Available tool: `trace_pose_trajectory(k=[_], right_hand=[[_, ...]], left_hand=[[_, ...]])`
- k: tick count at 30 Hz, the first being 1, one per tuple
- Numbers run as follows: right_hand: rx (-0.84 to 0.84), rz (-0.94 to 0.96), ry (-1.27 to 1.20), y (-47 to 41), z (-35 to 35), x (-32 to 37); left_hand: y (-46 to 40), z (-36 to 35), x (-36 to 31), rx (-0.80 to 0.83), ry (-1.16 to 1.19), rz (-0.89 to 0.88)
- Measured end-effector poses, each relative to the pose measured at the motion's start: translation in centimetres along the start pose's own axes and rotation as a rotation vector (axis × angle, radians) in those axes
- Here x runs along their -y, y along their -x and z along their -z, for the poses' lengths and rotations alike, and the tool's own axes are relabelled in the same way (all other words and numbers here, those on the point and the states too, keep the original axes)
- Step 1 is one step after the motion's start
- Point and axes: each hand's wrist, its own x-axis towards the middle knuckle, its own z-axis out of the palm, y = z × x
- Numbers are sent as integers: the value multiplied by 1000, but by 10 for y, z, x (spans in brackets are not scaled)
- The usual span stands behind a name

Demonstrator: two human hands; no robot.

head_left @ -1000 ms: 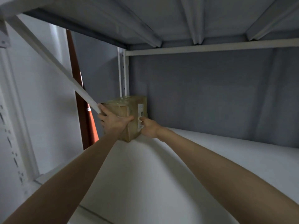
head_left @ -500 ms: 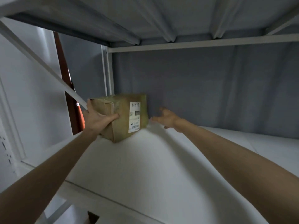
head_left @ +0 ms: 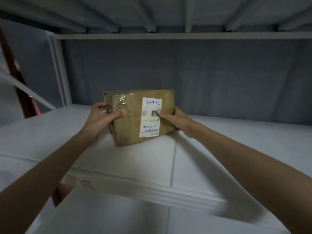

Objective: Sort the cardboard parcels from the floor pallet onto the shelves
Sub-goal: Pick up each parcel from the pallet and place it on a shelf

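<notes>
Cardboard parcel, a moment ago held by the left hand alone, is now gripped by both, the right hand back on it, resting on the white shelf, apparently being squared into place.

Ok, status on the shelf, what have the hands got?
Left hand and right hand both grip the parcel, one each side. Parcel on the white shelf, label facing out. Nothing else on the shelf in view.

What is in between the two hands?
The cardboard parcel, seen in the head view. The left hand grips one end and the right hand the other, as it sits on the white shelf.
</notes>
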Motion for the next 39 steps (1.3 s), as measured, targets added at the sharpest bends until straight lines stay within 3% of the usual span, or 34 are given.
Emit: trace_pose_trajectory(k=[6,11,22,31,39], right_hand=[[-187,-30,15,87,95,-29],[-493,-92,25,162,153,-50],[-908,-205,106,330,191,-55],[-1214,-252,186,474,182,-46],[-1422,-315,182,612,181,-36]], left_hand=[[34,-103,-31,311,179,-23],[53,-182,-52,523,282,41],[111,-275,-98,1022,276,88],[206,-323,-147,1293,291,-83],[321,-370,-198,1556,244,-353]])
